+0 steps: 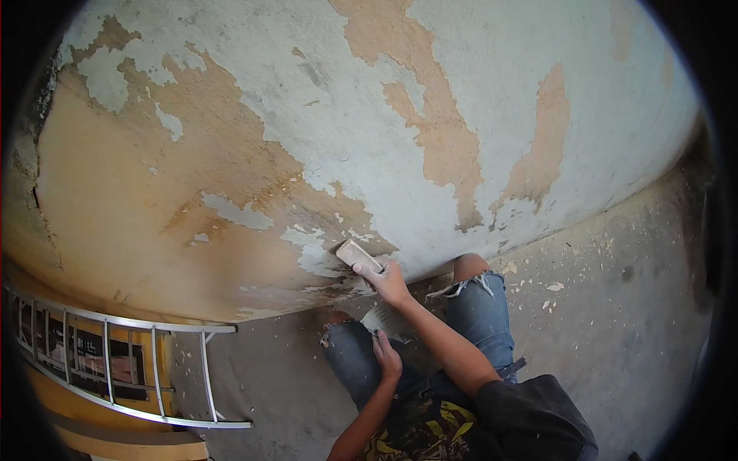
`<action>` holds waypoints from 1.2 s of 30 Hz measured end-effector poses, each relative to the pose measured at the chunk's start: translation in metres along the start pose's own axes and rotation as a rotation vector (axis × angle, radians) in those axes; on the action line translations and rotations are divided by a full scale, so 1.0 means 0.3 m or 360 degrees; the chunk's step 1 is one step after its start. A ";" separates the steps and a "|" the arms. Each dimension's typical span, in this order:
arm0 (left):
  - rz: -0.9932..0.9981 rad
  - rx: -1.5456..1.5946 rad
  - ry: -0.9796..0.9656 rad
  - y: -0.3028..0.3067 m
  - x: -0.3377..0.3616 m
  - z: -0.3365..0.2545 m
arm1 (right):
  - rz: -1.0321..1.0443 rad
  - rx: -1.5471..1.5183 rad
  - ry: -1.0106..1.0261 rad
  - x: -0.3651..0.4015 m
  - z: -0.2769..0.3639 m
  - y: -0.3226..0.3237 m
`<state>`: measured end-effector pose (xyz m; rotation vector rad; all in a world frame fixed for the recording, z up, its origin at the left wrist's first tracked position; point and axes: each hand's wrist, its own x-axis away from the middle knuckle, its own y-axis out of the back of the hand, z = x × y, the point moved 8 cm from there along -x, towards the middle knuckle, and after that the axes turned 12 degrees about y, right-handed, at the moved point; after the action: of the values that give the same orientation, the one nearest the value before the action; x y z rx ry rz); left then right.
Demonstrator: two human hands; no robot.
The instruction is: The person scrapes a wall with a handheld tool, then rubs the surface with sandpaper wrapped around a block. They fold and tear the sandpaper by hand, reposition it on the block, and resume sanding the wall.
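Block (pixel 358 255) is grasped in my right hand (pixel 387 281), at the peeling patch near the lower edge of the wall (pixel 507 92). My left hand (pixel 388 359) is by the left knee (pixel 338 330), just beside a pale sheet (pixel 383 319); I can't tell whether it grips that. A metal ladder (pixel 108 361) is off to the left.

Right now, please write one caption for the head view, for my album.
Right hand holding a pale block at a peeling wall, metal ladder nearby.
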<state>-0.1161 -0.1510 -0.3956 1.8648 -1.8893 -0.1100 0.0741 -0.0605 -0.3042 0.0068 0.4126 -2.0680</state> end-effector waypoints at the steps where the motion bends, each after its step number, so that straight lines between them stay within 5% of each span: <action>1: 0.0019 -0.0013 0.0018 0.003 0.001 -0.016 | -0.0051 0.0054 0.0075 0.006 -0.032 0.020; 6: 0.0097 0.0115 0.0061 -0.020 -0.025 -0.027 | 0.0006 0.0362 -0.0100 0.082 -0.147 0.073; 10: 0.0054 0.0069 -0.0038 -0.004 -0.021 -0.003 | 0.0090 0.0098 0.0048 0.027 -0.104 -0.004; 12: 0.0075 0.0102 -0.0057 -0.003 -0.029 0.003 | 0.0116 -0.0346 -0.0150 0.053 -0.159 -0.010; 16: 0.0047 0.0104 -0.0019 -0.003 -0.024 -0.011 | 0.0240 -0.0353 -0.0371 0.114 -0.312 0.019; 19: 0.0110 0.0148 -0.0019 -0.004 -0.021 -0.018 | 0.0347 -0.0408 -0.0419 0.084 -0.296 -0.025; 22: 0.0051 0.0119 0.0004 -0.003 -0.011 -0.017 | 0.0310 -0.0371 -0.0129 0.001 -0.136 -0.056; 25: -0.0018 0.0043 0.0002 0.003 0.001 -0.017 | 0.0067 -0.0966 -0.0078 -0.004 -0.041 -0.072; 28: 0.0033 0.0080 -0.0019 -0.005 0.010 -0.043 | 0.0328 -0.0804 0.0061 0.005 -0.013 -0.059; 36: 0.0026 0.0112 -0.0030 -0.010 -0.015 -0.004 | 0.0366 0.0017 -0.0109 0.041 -0.173 0.050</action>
<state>-0.1132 -0.1464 -0.3970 1.9004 -1.9436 -0.0566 0.0720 -0.0625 -0.3595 -0.0094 0.3420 -1.8382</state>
